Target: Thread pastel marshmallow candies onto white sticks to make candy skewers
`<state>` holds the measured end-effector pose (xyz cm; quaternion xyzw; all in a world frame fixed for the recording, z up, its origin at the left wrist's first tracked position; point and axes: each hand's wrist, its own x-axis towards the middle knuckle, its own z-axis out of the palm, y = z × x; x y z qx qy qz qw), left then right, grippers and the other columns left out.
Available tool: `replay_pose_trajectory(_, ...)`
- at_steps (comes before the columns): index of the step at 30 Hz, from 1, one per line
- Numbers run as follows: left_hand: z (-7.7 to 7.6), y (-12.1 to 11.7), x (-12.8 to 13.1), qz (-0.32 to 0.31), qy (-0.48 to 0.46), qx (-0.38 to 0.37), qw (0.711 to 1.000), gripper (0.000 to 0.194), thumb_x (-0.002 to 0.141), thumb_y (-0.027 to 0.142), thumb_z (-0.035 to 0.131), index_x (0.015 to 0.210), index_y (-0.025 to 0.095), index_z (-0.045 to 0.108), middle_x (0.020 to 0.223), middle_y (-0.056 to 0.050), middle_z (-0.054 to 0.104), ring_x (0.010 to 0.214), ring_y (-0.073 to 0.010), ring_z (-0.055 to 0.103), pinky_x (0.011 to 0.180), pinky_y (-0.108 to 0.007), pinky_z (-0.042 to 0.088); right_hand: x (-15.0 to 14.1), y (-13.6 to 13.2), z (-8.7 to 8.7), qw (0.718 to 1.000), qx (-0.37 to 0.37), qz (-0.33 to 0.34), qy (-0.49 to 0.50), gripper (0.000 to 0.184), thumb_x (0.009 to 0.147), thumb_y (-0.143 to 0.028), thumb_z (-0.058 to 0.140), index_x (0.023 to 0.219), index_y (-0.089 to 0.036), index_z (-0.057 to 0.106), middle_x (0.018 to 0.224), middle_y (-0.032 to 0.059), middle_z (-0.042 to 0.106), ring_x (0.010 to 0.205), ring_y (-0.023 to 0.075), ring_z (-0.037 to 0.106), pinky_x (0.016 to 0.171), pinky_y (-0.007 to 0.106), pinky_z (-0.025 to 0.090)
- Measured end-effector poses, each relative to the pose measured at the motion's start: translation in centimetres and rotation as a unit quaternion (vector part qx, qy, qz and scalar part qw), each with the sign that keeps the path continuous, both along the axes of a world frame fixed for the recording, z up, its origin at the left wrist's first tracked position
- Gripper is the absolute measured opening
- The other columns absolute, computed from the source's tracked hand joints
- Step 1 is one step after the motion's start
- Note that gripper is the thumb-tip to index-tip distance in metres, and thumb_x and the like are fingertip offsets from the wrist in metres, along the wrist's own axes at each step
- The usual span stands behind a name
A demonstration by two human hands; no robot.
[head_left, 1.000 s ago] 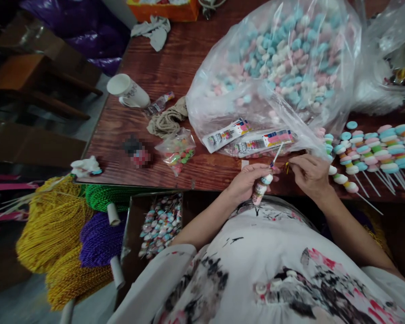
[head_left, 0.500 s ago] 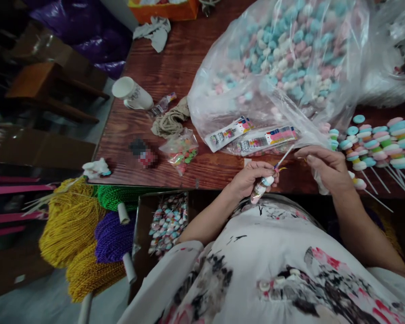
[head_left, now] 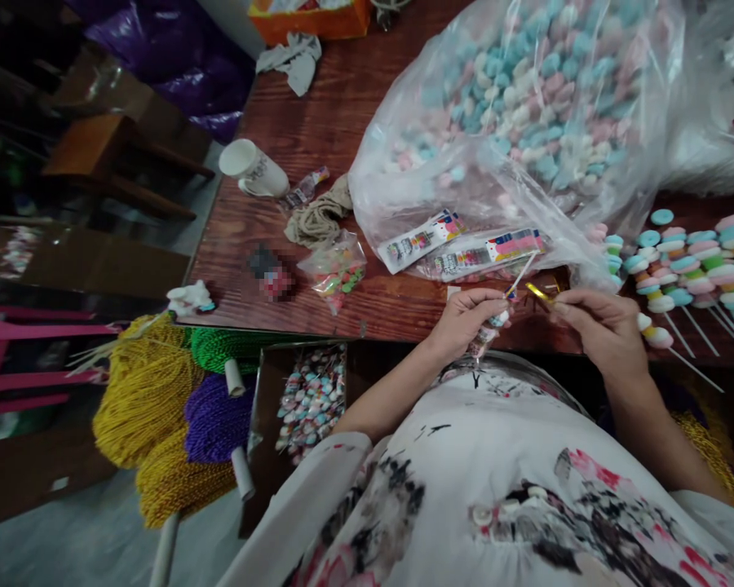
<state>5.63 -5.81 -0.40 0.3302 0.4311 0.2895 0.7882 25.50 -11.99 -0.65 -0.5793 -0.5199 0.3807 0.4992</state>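
Note:
My left hand is closed around a wrapped marshmallow skewer, its clear wrapper gathered near the fingers. The white stick points up and to the right. Just right of it, my right hand pinches a short gold twist tie, held apart from the stick. Beyond both hands lie printed clear wrappers, and a big plastic bag of pastel marshmallows sits behind them. Unwrapped marshmallow skewers are heaped to the right of my right hand.
Left on the wooden table are a white mug, a brown cloth and a small bag of gummies. Below the edge, a carton holds wrapped skewers beside yellow, green and purple cord bundles.
My right hand has brought the gold twist tie into plain sight near the stick. The wrapped skewer in my left hand has turned slightly. The whole view has shifted a little.

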Motion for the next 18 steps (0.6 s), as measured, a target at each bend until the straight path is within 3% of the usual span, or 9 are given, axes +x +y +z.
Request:
replay_pose_trajectory(3, -0.6, -0.3, 0.9, 0.004, 0.003, -0.001, 1.000, 0.030, 0.065, 0.036, 0.078, 0.082, 0.013, 0.068, 0.063, 0.000, 0.065, 0.047, -0.0084, 0.058, 0.038, -0.016, 0.033, -1.1, -1.0, 0.7, 0.989, 0.112, -0.075, -0.056, 0.013, 0.082, -0.017, 0.066, 0.090, -0.027, 0.072, 0.083, 0.0003, 0.065, 0.076, 0.0144, 0.060, 0.070, 0.029, 0.047)
replay_pose_trajectory(6, -1.1, -0.8, 1.6, 0.000, -0.011, 0.016, 1.000, 0.030, 0.067, 0.039, 0.076, 0.082, 0.013, 0.069, 0.058, 0.003, 0.061, 0.040, -0.0031, 0.047, 0.039, -0.015, 0.030, -2.9, -0.9, 0.4, 0.979, 0.170, -0.023, -0.111, 0.023, 0.082, -0.012, 0.065, 0.096, -0.028, 0.073, 0.084, 0.0011, 0.063, 0.075, 0.0140, 0.059, 0.065, 0.029, 0.047)
replay_pose_trajectory(13, -0.8, -1.6, 0.6, -0.019, -0.010, 0.071, 0.997, 0.022, 0.072, 0.032, 0.072, 0.083, 0.013, 0.071, 0.062, 0.003, 0.060, 0.046, -0.0019, 0.046, 0.045, -0.016, 0.032, -4.5, 0.4, -1.1, 0.983, 0.148, 0.005, -0.111, 0.028, 0.085, -0.013, 0.060, 0.104, -0.029, 0.072, 0.082, 0.0010, 0.064, 0.072, 0.0126, 0.059, 0.061, 0.027, 0.047)
replay_pose_trajectory(18, -1.3, -1.5, 0.2, 0.008, -0.021, 0.048, 0.999, 0.028, 0.071, 0.039, 0.075, 0.079, 0.013, 0.069, 0.061, 0.002, 0.059, 0.046, -0.0021, 0.045, 0.046, -0.016, 0.033, -4.2, 0.5, -1.6, 0.988, 0.128, 0.031, -0.085, 0.026, 0.084, -0.014, 0.061, 0.104, -0.027, 0.072, 0.084, 0.0006, 0.065, 0.074, 0.0122, 0.059, 0.064, 0.026, 0.048)
